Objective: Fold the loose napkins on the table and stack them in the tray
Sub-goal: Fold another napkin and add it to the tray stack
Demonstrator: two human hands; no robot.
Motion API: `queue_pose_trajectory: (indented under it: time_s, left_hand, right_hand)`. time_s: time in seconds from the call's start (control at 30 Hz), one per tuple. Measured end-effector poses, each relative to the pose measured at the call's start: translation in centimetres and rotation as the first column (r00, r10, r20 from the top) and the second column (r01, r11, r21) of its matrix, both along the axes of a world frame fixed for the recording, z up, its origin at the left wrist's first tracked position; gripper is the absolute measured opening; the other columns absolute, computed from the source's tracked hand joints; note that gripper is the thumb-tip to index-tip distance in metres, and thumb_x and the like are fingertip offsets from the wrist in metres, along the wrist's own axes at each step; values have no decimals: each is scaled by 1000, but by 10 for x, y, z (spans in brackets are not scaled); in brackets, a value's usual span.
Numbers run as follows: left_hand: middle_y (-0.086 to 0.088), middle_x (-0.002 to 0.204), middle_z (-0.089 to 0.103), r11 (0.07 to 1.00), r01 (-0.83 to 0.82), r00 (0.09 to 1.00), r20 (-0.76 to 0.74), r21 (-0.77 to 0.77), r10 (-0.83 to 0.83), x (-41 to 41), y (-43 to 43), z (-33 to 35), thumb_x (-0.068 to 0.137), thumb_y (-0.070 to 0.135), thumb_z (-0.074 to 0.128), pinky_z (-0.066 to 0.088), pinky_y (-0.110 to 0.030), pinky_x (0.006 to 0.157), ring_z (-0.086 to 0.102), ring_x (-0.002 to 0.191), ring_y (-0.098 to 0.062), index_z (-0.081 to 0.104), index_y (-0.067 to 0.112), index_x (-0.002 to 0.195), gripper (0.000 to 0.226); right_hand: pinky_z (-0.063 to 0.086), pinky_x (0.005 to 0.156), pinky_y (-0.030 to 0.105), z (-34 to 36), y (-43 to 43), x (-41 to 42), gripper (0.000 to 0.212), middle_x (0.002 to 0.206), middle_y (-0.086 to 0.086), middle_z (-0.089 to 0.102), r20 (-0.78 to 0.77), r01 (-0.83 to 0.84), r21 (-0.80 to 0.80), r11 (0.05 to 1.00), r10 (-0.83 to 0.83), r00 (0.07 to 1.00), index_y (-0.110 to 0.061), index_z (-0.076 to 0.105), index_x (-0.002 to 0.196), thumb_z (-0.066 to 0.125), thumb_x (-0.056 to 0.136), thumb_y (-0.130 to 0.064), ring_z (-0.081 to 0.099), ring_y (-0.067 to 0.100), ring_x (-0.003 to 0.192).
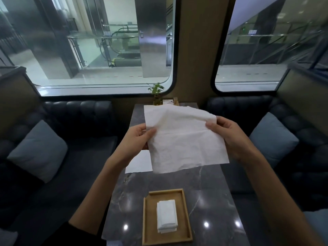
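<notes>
Wooden tray (166,191), nearest the viewer on the dark, marble-veined table (209,192), with a neat stack of folded white napkins (166,216) lying lengthwise near its centre.

Beyond the tray, raised above the middle of the table, is an unfolded napkin (184,139). It is white and lightly crumpled, with a faintly textured surface. One horizontal crease runs across its width, and its lower edge hangs free.

The left hand (136,139) pinches the sheet's left edge, with the thumb on the near face and the other fingers curled behind. The right hand (229,137) pinches the upper right corner between the thumb and curled fingers.

Under the held sheet, partly hidden by it and by the left hand, a second loose napkin (140,163) lies flat near the table's left edge.

At the far end of the table stand a small leafy plant (156,89) and a wooden holder (176,101) with a pale card (167,102). The print on the card is too small to read.

Dark tufted sofas flank the table, one with a grey cushion (38,150) and the other with a blue cushion (274,139). Rounded windows (106,50) lie behind.
</notes>
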State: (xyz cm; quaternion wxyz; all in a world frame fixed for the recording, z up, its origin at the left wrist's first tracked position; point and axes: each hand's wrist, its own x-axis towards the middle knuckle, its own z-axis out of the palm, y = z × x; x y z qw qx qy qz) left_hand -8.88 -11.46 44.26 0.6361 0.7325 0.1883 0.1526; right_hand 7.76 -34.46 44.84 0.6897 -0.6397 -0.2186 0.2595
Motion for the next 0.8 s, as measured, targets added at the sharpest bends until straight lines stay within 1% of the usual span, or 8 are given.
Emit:
queue_pose_trajectory:
  time_s: [0.1,0.2,0.27,0.33,0.4,0.5,0.7,0.8]
  left_hand:
    - [-6,108,77,999,24,999,26,-28,-23,4,-1,8,99,20,57,61,-41,87,75,98,-24,68,9,119,26]
    - [-8,111,76,988,112,991,79,-105,-104,5,2,18,94,16,62,61,-36,84,74,100,-26,65,10,123,30]
    - [-12,115,74,970,193,978,112,-150,-177,4,6,23,90,10,66,61,-36,83,73,102,-27,62,9,127,38]
    - [-15,117,73,971,208,973,128,-119,-193,5,9,28,88,5,68,60,-39,87,72,104,-29,61,8,129,42]
    - [-18,115,73,978,181,974,154,-107,-164,5,11,32,89,1,66,60,-39,88,72,102,-29,62,6,127,39]
    - [-18,114,74,987,139,977,171,-80,-124,6,12,38,91,2,63,60,-37,89,71,101,-29,63,5,125,34]
    - [-20,113,72,997,64,963,260,34,-70,11,11,42,94,1,60,61,-33,86,71,102,-28,64,0,122,29]
    - [-19,109,73,997,-7,938,347,71,-18,15,12,39,96,3,58,59,-40,91,70,103,-32,69,0,116,23]
  right_hand:
    - [59,70,28,-1,-8,4,33,107,4,77,25,-10,-29,1000,11,1000,-13,67,121,68,88,-16,74,19,91]
    - [58,73,29,0,-13,5,38,111,4,75,51,-27,-41,999,29,998,-14,67,122,70,84,-15,72,19,97]
    - [58,70,28,3,-14,5,37,107,2,76,53,-24,-16,1000,25,998,-16,70,116,72,79,-17,72,17,94]
    - [58,65,26,6,-14,5,28,99,-2,77,36,-15,33,999,14,999,-18,72,110,69,82,-12,72,12,87]
    - [60,62,26,10,-14,4,23,91,-5,78,52,8,62,998,-11,999,-19,72,104,63,89,-4,73,8,80]
    - [62,63,27,17,-15,2,26,85,-10,79,207,62,20,998,-65,976,-27,74,97,62,92,-5,73,6,77]
    - [55,61,18,32,-15,8,21,77,-10,78,321,102,186,977,-159,934,-20,76,94,62,90,-5,71,3,70]
    - [55,76,21,37,-15,11,17,91,-8,79,388,51,297,954,-169,906,-24,81,90,68,80,-17,72,9,89]
